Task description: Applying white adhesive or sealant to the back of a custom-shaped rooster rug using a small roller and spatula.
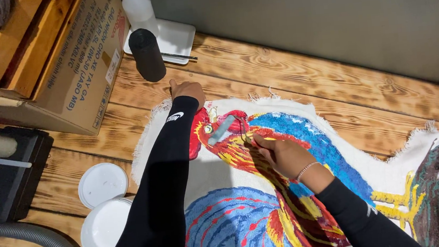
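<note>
The tool (223, 129), a grey bar lying slantwise on the rooster's head, sits up-left of the right hand (280, 155), whose grip is closed on its thin handle. The left hand (187, 91) presses flat, grip open, on the rug (303, 112) edge. One rug, one tool, two white lids (102, 184)

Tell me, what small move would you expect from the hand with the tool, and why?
Probably a short stroke toward the rooster's head: the right hand holds the grey-tipped tool there on the rooster rug, while the left hand presses the rug's edge flat.
</note>
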